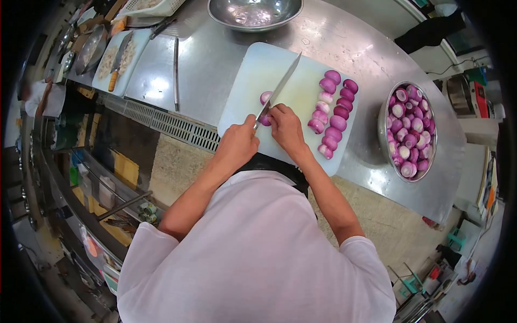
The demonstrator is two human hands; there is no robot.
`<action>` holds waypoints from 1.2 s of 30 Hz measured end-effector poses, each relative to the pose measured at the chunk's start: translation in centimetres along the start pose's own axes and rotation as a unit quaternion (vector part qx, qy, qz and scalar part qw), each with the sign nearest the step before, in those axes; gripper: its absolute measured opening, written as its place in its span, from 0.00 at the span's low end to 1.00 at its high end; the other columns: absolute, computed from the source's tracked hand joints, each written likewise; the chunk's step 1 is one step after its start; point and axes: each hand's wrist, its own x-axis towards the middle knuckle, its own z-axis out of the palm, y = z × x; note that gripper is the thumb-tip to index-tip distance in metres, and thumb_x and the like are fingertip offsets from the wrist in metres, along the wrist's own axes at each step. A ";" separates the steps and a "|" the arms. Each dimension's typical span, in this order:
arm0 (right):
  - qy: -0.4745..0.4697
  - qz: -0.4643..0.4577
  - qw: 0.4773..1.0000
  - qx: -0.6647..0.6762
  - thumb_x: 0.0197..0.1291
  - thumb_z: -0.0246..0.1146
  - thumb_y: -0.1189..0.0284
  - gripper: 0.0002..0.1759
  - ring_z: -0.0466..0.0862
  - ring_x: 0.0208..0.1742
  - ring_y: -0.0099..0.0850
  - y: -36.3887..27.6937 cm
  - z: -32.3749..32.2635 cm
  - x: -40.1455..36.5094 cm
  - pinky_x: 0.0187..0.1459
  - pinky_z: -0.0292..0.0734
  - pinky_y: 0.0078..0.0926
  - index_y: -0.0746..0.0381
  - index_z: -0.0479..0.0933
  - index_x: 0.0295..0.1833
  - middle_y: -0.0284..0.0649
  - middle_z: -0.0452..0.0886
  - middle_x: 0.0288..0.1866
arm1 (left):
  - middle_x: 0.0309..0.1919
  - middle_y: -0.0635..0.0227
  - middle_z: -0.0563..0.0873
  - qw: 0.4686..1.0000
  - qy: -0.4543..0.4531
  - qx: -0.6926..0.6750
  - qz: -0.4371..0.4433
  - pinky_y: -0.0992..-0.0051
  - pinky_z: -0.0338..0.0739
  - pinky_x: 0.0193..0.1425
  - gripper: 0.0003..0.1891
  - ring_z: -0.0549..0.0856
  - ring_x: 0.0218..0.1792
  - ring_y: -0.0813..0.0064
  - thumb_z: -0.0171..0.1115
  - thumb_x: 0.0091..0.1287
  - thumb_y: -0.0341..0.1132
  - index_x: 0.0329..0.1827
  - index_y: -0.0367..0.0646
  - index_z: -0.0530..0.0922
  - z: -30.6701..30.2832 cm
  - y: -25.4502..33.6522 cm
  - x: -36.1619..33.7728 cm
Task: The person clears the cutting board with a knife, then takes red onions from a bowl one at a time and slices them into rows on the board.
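Note:
My left hand (237, 141) is closed on the handle end of a long knife (284, 78), whose blade slants up and right over the white cutting board (245, 70). Right beside it, my right hand (287, 128) has its fingers bent together at a purple onion (264, 120), which the knife and fingers partly cover. Another onion piece (265, 97) lies just left of the blade. Two rows of purple onions (338, 123) run down the board's right side.
A metal bowl of peeled onions (408, 132) stands at the right; another metal bowl (256, 13) is beyond the board. At the left are a metal rod (176, 75) and a second board (139, 46) with a knife (117, 60) and chopped food. A person (48, 98) is at far left.

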 end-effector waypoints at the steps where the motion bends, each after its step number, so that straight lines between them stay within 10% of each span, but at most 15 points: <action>1: 0.000 0.000 1.000 0.001 0.54 0.62 0.81 0.04 0.80 0.41 0.47 0.0 0.1 0.0 0.41 0.78 0.42 0.64 0.78 0.36 0.44 0.79 0.37 | 0.23 0.44 0.80 1.000 0.008 0.003 0.008 0.49 0.71 0.36 0.11 0.80 0.32 0.37 0.58 0.60 0.26 0.41 0.33 0.67 2.0 -1.5 1.2; 31: 0.047 0.011 0.993 0.110 0.56 0.61 0.83 0.03 0.81 0.37 0.51 1.7 0.5 -1.4 0.39 0.78 0.44 0.68 0.77 0.37 0.49 0.78 0.35 | 0.26 0.42 0.83 1.000 0.002 0.021 -0.018 0.47 0.75 0.38 0.10 0.83 0.34 0.38 0.58 0.60 0.25 0.42 0.32 0.70 4.5 -0.4 2.7; 36: 0.064 0.026 0.994 0.087 0.55 0.63 0.81 0.05 0.81 0.40 0.50 1.4 0.5 -1.1 0.42 0.79 0.44 0.66 0.78 0.39 0.49 0.79 0.38 | 0.18 0.54 0.78 0.999 0.037 -0.038 -0.001 0.60 0.72 0.25 0.14 0.81 0.19 0.59 0.58 0.61 0.27 0.49 0.35 0.72 0.4 0.7 2.3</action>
